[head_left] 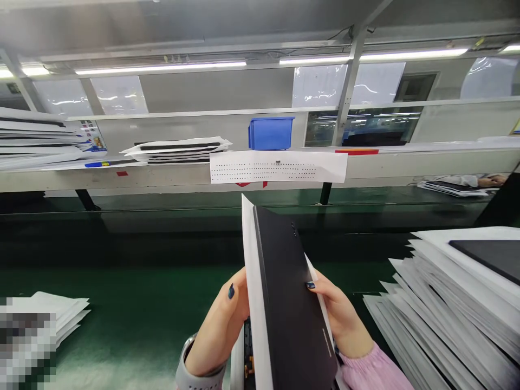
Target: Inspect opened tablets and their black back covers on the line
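A flat black panel (290, 303), looking like a laptop cover, stands tilted up in front of me with small slots near its lower right edge. White sheets (254, 303) lie against both its sides. My left hand (227, 319) is closed round the left sheet and panel edge, its fingers hidden behind. On the other side my right hand (339, 311) pinches the right edge, thumb on the black face. Below the left sheet shows a dark strip with orange bits (249, 365), partly hidden.
Sheets and dark panels form a tall stack (455, 314) at the right. A smaller stack (69, 314) lies at left, partly pixelated. Above the green bench (142, 325), a shelf (170, 176) carries more stacks, a blue bin (271, 134) and a dotted paper strip (278, 167). Another person's hand (491, 180) shows far right.
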A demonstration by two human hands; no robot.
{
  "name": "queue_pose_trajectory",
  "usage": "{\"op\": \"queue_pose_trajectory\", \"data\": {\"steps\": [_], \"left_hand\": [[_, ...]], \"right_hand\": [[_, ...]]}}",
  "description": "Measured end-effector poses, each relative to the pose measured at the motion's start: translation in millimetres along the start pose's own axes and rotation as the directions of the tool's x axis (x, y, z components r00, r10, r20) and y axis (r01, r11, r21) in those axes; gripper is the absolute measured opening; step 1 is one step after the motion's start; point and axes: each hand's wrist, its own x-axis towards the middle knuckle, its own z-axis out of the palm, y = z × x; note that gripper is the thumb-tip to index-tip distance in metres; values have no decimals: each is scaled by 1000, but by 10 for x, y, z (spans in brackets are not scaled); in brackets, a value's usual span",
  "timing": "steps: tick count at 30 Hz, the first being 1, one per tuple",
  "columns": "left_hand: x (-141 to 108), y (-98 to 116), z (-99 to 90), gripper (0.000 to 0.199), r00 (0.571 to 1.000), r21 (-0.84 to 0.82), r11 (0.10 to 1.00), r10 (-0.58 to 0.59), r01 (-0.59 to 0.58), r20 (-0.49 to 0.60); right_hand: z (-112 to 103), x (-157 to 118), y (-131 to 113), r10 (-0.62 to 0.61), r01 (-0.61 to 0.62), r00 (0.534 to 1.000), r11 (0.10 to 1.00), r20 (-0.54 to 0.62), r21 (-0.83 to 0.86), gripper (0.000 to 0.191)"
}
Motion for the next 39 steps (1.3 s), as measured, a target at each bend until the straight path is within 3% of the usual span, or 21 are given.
{"op": "queue_pose_trajectory", "data": {"steps": [3, 7, 11, 13, 15, 20, 26, 28, 35, 37, 39], "left_hand": [[-67, -15, -153, 51, 994, 150, 988, 40, -24, -102], [-69, -29, -395, 49, 991, 389, 921, 68, -19, -113], [11, 7, -507, 27, 986, 463, 886, 99, -25, -137], [48, 45, -512, 20, 988, 511, 858, 120, -53, -98], [69, 85, -498, 22, 989, 530, 842, 141, -104, -31], [61, 116, -468, 27, 977, 476, 853, 198, -213, 82], [51, 82, -532, 22, 968, 456, 854, 206, -250, 145], [53, 96, -538, 23, 967, 462, 851, 199, -250, 157], [33, 159, -533, 31, 961, 489, 831, 184, -264, 206], [25, 136, -529, 44, 944, 478, 817, 238, -322, 229], [21, 107, -512, 50, 938, 484, 803, 293, -347, 187]], "right_hand": [[-33, -53, -60, -91, 88, 996, 988, -25, -123, 46], [-106, -131, -90, -263, 204, 961, 880, -82, -429, 47], [-162, -184, -65, -435, 206, 896, 585, -90, -784, 41], [-168, -203, -56, -473, 206, 881, 419, -19, -885, 37], [-171, -213, -51, -440, 251, 894, 332, 86, -909, 34], [-225, -185, -26, -441, 431, 858, 343, 262, -834, 27], [-193, -167, -49, -380, 533, 831, 334, 407, -777, 25], [-150, -180, -67, -387, 534, 830, 343, 402, -772, 24], [204, -311, -235, -392, 579, 795, 264, 463, -772, 26], [334, -354, -284, -402, 582, 784, 212, 473, -785, 30], [431, -390, -315, -404, 578, 780, 168, 479, -799, 33]]}}
